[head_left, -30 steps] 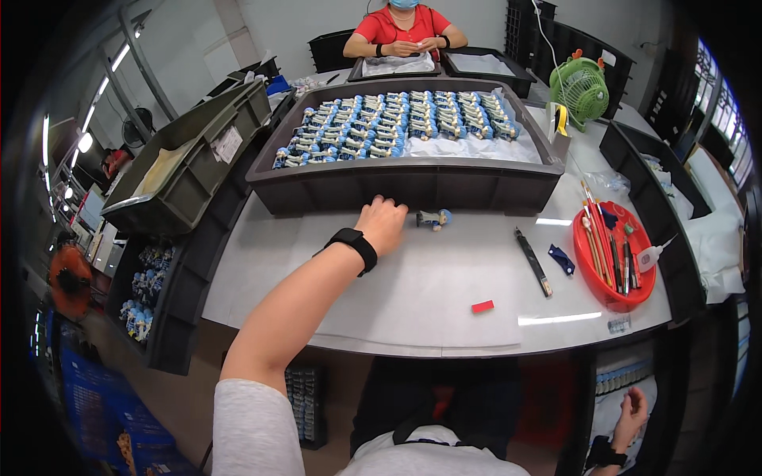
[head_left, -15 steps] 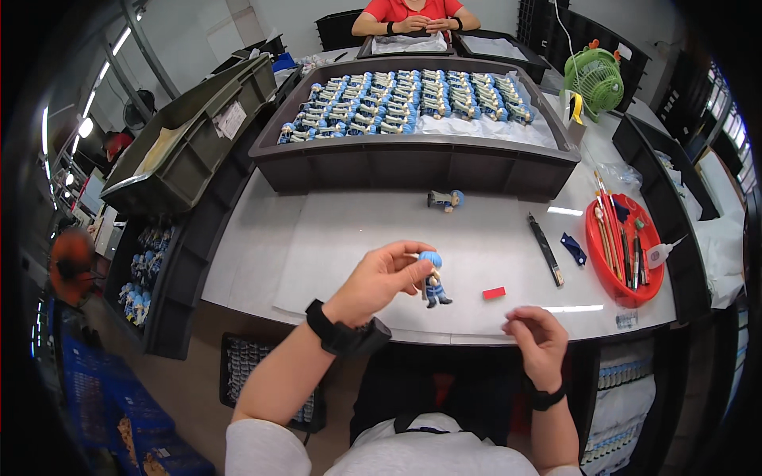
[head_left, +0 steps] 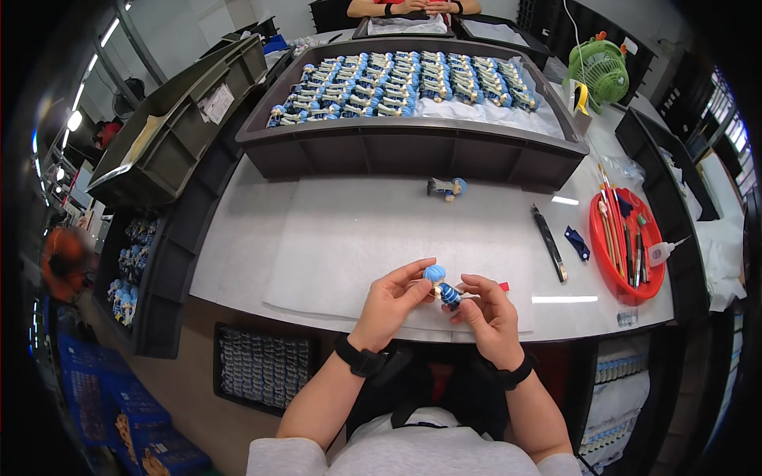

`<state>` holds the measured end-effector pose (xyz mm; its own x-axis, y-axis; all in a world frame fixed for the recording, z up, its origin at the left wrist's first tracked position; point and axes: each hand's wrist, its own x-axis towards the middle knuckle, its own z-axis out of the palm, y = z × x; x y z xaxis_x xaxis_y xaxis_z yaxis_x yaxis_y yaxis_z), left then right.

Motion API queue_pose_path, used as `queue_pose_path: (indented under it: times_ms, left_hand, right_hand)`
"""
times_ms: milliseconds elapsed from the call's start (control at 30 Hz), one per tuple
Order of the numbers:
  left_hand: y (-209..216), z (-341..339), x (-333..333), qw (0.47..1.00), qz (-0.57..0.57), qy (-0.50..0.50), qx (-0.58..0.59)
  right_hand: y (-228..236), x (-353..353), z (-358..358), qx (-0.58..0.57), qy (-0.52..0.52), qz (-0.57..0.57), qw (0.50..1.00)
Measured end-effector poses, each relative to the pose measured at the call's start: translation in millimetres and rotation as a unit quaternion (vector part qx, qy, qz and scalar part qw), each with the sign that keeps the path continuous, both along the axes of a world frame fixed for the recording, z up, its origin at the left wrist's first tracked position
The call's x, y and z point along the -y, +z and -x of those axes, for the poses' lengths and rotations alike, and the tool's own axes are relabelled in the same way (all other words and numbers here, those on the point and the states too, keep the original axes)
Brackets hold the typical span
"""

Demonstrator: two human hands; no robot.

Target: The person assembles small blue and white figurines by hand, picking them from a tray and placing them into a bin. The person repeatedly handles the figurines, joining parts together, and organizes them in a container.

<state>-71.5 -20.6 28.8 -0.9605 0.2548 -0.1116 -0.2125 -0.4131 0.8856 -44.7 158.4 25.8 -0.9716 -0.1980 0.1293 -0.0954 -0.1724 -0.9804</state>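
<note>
A small blue-haired figurine point(head_left: 449, 295) in blue and white is held tilted between my two hands, over the near part of the table. My left hand point(head_left: 390, 303) pinches it near the head with thumb and fingers. At the other end, my right hand point(head_left: 494, 319) closes its thumb and fingertips round the legs. Partly hidden behind the right fingers lies a small red block point(head_left: 504, 286). A second figurine point(head_left: 447, 188) of the same kind lies on its side farther back, just in front of the big tray.
A dark tray point(head_left: 405, 151) with rows of figurines spans the far side. To the right lie a black pen-like tool point(head_left: 549, 244), a dark blue piece point(head_left: 577, 244) and a red basket point(head_left: 601, 266) of brushes. A green fan point(head_left: 599, 71) stands beyond. Bins flank the left; a co-worker sits opposite.
My right hand has come up and left to take the figurine's legs. My left hand has moved slightly lower, and the figurine is now tilted. The red block has become partly covered.
</note>
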Motion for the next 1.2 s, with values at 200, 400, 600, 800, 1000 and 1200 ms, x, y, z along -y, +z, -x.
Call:
queue_pose_path:
  times_ms: [200,400,600,800,1000,1200]
  left_hand:
    - [0.1,-3.6,1.5,1.000,0.024,0.002,-0.016]
    - [-4.5,-2.3,2.0,0.998,0.020,0.001,-0.059]
    - [-2.1,-0.9,2.0,1.000,0.003,-0.005,0.007]
    - [0.0,-0.1,3.2,0.999,-0.019,-0.022,0.028]
    - [-0.4,0.0,2.8,0.999,-0.039,-0.022,0.022]
    - [-5.1,-2.5,6.1,0.998,-0.058,-0.023,-0.029]
  right_hand:
    - [-7.9,-2.0,0.7,-0.062,-0.034,-0.052,0.996]
    - [-5.4,1.5,2.1,-0.082,-0.075,-0.034,0.993]
    - [-4.9,0.4,1.4,-0.070,-0.060,-0.013,0.996]
    - [-6.6,-0.4,2.3,-0.079,-0.061,-0.028,0.995]
    - [-6.1,-2.5,1.8,-0.048,-0.065,-0.003,0.997]
    - [1.3,-0.4,0.0,0.000,-0.038,0.003,0.999]
